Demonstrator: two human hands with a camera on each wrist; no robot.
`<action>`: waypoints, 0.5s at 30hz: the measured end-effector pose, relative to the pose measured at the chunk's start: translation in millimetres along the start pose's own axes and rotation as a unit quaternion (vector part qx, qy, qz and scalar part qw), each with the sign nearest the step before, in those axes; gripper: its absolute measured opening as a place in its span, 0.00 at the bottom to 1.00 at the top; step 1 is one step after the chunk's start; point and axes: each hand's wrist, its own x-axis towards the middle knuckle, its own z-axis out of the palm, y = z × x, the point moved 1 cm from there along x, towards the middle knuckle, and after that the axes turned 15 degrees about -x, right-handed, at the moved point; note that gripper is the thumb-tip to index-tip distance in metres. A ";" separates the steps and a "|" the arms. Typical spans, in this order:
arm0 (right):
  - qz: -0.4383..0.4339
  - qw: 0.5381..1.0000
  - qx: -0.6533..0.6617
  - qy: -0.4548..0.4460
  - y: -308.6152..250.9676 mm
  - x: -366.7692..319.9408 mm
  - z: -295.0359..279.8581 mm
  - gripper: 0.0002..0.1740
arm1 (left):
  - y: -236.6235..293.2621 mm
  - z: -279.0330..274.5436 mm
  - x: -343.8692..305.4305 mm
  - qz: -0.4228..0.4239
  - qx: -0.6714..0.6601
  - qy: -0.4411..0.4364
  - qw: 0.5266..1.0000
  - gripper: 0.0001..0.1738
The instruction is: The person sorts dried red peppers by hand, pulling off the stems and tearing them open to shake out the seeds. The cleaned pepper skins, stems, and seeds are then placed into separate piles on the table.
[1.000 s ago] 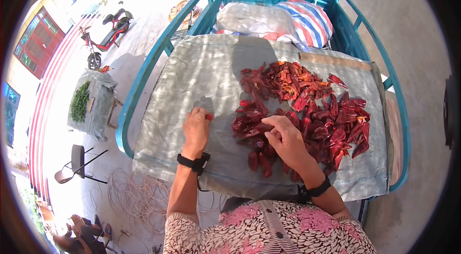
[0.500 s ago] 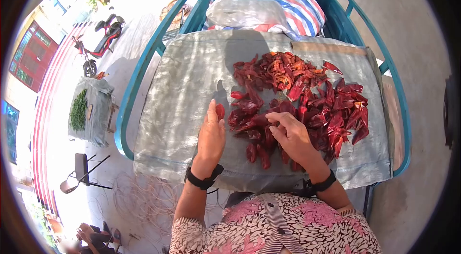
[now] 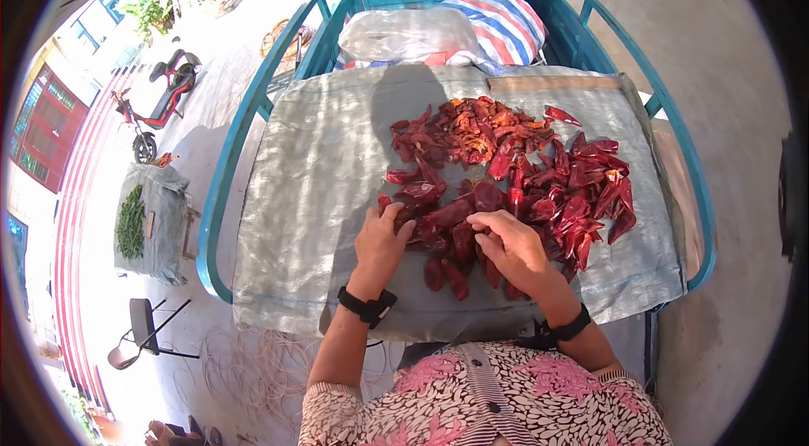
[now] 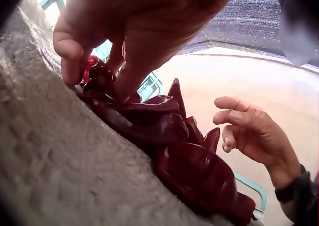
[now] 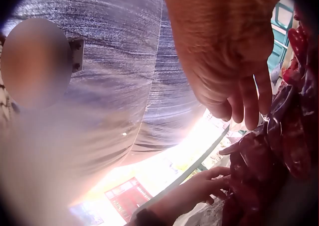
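A heap of glossy dark-red dried peppers [image 3: 573,193] is spread over a pale woven sheet [image 3: 295,193]. At the heap's left edge, my left hand [image 3: 381,248] has its thumb and fingers bent round a red pepper [image 4: 92,74], with larger peppers [image 4: 194,171] lying close beside it in the left wrist view. My right hand [image 3: 514,252] hovers over the front middle of the heap, fingers loosely bent and holding nothing. Behind the whole peppers lies a patch of smaller, orange-red pepper pieces [image 3: 480,130].
Blue metal rails [image 3: 232,185] of a cart bed flank the sheet on both sides. A wooden strip [image 3: 552,84] lies along its back edge, with a striped bag [image 3: 506,25] and a clear plastic sack [image 3: 404,33] behind. A chair [image 3: 143,328] stands at left.
My left hand has moved right from the bare part of the sheet to the heap's left edge, a red pepper at its fingers. The right hand stays over the heap. The head view has shifted.
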 end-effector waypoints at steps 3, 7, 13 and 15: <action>0.026 0.999 -0.009 -0.018 0.3 -6.0 -7.3 0.18 | -11.9 5.2 1.9 0.039 -0.027 0.022 0.999 0.20; 0.017 1.000 -0.009 -0.003 9.8 -12.1 -18.7 0.16 | 0.1 -9.0 -5.5 0.058 -0.044 0.065 0.995 0.17; 0.024 0.998 0.026 0.044 41.6 -25.3 -52.7 0.16 | 7.9 -36.8 -8.9 0.050 -0.029 0.145 0.988 0.26; 0.069 0.996 0.036 0.035 47.8 -30.8 -64.7 0.16 | 12.7 -42.4 -5.8 0.022 0.033 0.122 0.992 0.31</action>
